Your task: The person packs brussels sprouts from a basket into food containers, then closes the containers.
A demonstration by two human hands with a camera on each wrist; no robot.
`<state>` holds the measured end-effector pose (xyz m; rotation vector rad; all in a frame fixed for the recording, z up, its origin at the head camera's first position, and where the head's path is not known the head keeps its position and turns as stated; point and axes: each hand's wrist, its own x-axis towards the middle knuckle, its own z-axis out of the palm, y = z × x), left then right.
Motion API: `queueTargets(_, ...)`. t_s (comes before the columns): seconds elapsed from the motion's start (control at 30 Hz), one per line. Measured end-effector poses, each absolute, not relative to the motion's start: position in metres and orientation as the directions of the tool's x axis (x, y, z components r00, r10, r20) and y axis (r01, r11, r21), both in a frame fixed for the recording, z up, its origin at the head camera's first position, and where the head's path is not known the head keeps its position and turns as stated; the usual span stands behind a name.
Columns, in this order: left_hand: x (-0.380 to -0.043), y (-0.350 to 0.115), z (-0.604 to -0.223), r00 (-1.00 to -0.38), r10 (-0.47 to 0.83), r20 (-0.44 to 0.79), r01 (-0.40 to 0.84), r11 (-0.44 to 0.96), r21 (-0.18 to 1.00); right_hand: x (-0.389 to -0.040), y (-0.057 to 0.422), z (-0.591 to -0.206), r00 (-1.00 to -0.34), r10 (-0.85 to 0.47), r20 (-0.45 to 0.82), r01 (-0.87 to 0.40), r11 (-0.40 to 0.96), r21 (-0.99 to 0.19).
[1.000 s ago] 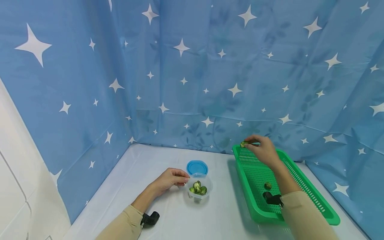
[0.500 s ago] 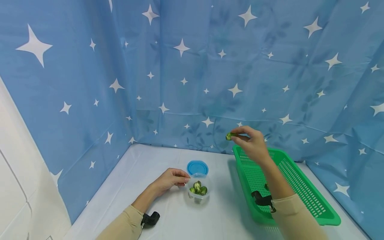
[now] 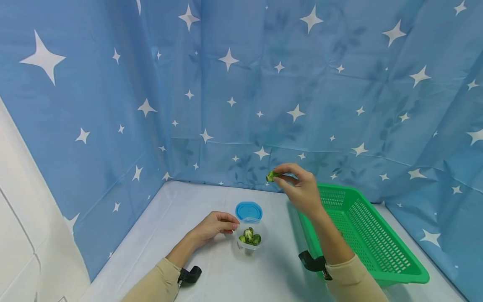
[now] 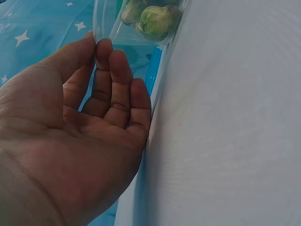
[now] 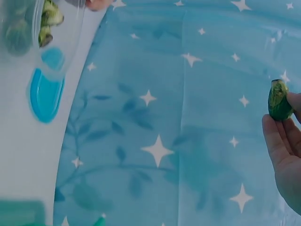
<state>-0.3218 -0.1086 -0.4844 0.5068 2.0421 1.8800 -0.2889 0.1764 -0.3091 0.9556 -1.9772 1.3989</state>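
Note:
Between thumb and fingertips, my right hand (image 3: 302, 191) pinches a Brussels sprout (image 3: 271, 176), held in the air left of the green basket. The right wrist view shows the same sprout (image 5: 278, 100) at its right edge. With thumb and forefinger, my left hand (image 3: 213, 226) grips the rim of a small clear plastic container (image 3: 250, 247) standing on the white table. Several Brussels sprouts (image 3: 249, 236) lie inside it. The left wrist view has the left hand (image 4: 94, 108) right at the container's rim (image 4: 99, 23).
A blue lid (image 3: 248, 211) lies just behind the container. The green perforated basket (image 3: 403, 277) stands on the right, its near part partly behind my right arm. A blue star-patterned curtain (image 3: 241, 84) hangs behind the white table (image 3: 203, 197).
My right hand has carried the sprout left, from above the basket's far left corner toward the container. The left hand has stayed at the container's rim.

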Motion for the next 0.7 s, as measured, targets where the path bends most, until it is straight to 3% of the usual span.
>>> queueTargets(0.5, -0.321, -0.109, -0.483, -0.883, 0.469, 0.013, 0.055, 0.075, 0.996, -0.275, 0.153, -0.332, -0.624, -0.224, 0.748, -0.781, 0.203, -0.591)
queueTargets(0.7, -0.321, -0.109, -0.483, -0.886, 0.464, 0.002, 0.045, 0.082, 0.996, -0.271, 0.147, -0.339, -0.601, -0.219, 0.768, -0.799, 0.186, -0.572)
